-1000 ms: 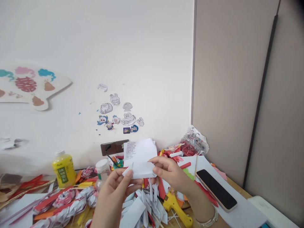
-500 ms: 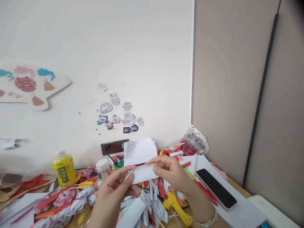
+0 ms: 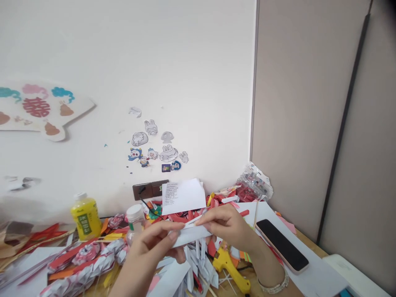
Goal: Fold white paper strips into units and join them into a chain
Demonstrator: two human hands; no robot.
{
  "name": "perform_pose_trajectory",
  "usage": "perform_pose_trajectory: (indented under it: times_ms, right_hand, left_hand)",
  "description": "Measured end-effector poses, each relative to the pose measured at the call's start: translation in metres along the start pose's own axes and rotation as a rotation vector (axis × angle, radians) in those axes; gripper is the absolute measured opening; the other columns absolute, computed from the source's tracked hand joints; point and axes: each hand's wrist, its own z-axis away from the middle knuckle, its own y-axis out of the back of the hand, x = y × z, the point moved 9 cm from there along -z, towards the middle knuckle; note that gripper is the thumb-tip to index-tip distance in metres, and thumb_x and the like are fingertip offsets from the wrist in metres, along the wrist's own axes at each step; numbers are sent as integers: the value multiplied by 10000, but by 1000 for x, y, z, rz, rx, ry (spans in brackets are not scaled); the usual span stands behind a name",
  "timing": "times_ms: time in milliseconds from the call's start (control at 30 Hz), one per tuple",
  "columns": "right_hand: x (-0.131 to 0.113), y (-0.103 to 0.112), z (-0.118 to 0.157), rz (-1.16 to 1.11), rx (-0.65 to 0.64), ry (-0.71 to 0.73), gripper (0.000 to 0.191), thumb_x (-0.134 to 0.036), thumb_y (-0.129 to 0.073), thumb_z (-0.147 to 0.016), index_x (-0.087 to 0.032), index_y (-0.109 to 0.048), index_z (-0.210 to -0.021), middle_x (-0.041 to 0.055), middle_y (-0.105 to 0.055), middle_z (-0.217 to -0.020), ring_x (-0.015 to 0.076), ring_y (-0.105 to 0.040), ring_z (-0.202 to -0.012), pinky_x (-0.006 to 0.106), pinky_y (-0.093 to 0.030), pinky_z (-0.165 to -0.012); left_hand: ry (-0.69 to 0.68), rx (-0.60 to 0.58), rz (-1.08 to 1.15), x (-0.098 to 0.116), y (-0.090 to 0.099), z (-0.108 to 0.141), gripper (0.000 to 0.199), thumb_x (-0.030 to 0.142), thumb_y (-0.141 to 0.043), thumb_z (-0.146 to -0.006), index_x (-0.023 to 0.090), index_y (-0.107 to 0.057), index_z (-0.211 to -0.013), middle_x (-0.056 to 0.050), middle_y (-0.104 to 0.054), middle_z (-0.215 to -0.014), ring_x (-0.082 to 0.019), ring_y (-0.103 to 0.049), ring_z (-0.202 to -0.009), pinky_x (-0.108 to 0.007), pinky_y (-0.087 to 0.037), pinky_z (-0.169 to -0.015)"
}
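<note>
Table (image 3: pixel 315 246): wooden, heaped with paper scraps; our paper is held above its near middle.
Left hand (image 3: pixel 154 245): we see its thumb and fingers pinching the paper's left end.
Right hand (image 3: pixel 227 225): its fingers grip the paper's right end and far edge.
Bag (image 3: pixel 253 181): clear, crinkled plastic at the far right against the wall; we make out red stuff by it, but cannot tell if it is inside.
Bottle (image 3: pixel 86 218): upright at the left, capped; we see yellow through or on its wall, level unclear.
Jar (image 3: pixel 134 220): clear with a white lid, beyond the left hand, which partly hides it; we cannot tell its contents.
Paper (image 3: pixel 192 236): white, folded, between both hands. We judge it very light, springy along folds, hardly slippery, easily creased or torn; best held lightly by its ends, thumbs flat along the fold.
</note>
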Motion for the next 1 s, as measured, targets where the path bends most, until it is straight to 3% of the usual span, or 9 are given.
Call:
perform_pose_trajectory:
  times_ms: [200, 333, 433, 533, 700, 800, 933, 1000]
  right_hand:
    - [-10, 0, 0, 188, -11, 183, 298, -67, -459, -741, -214, -685, -867, 13, -666, -713, 123, -560, -603, 213, -434, -555]
    - [-13, 1, 2, 229, -45, 211, 259, -148, -435, -817, -225, -671, -894, 20, -663, -762, 137, -575, -681, 251, -435, -659]
    - [-20, -5, 3, 258, -107, 238, 218, -242, -517, -800, -221, -634, -982, 31, -653, -875, 165, -557, -806, 285, -407, -757]
    - [-20, -9, 0, 294, -106, 182, 301, -311, -555, -778, -217, -588, -1062, 44, -625, -987, 187, -525, -917, 298, -377, -809]
    - [-8, -9, -4, 332, -36, 27, 151, -259, -537, -787, -192, -668, -822, 29, -650, -804, 169, -558, -787, 260, -400, -708]
    - [2, -10, -4, 235, -36, -45, 192, -261, -509, -800, -164, -660, -729, 20, -637, -689, 151, -563, -700, 229, -414, -626]
    - [16, -9, -1, 118, -40, -165, 253, -302, -470, -818, -139, -640, -727, 3, -591, -572, 97, -492, -491, 169, -346, -414]
    - [19, -9, 0, 66, -54, -191, 253, -315, -476, -813, -130, -638, -755, -5, -568, -535, 75, -445, -436, 155, -309, -377]
  left_hand:
    - [39, -11, -73, 3, -9, 1, 157, 316, -612, -668, 173, -657, -716, 22, -597, -447, -114, -521, -401, -214, -437, -428]
    - [73, -30, -164, -1, -8, 1, 170, 301, -637, -633, 161, -659, -728, 3, -620, -443, -140, -553, -428, -235, -467, -453]
    - [22, -9, -241, 2, -5, -1, 172, 312, -632, -629, 162, -665, -709, 2, -623, -442, -154, -565, -444, -256, -490, -478]
    - [-42, -4, -330, 5, -4, -2, 173, 317, -619, -636, 173, -670, -719, 1, -626, -462, -169, -578, -477, -267, -495, -496]
    - [-121, 41, -488, 10, -2, -1, 181, 328, -608, -646, 189, -676, -739, -2, -622, -479, -187, -584, -513, -266, -473, -506]
    - [-125, 43, -537, 12, -3, 1, 196, 353, -598, -655, 201, -679, -748, 8, -616, -458, -182, -579, -490, -249, -450, -483]
    - [-112, 55, -512, 13, -3, 1, 225, 334, -639, -620, 206, -668, -803, 19, -631, -462, -167, -573, -471, -224, -431, -462]
    - [-114, 58, -473, 11, -3, 1, 216, 329, -642, -616, 208, -667, -793, 24, -626, -444, -161, -565, -460, -221, -428, -461]
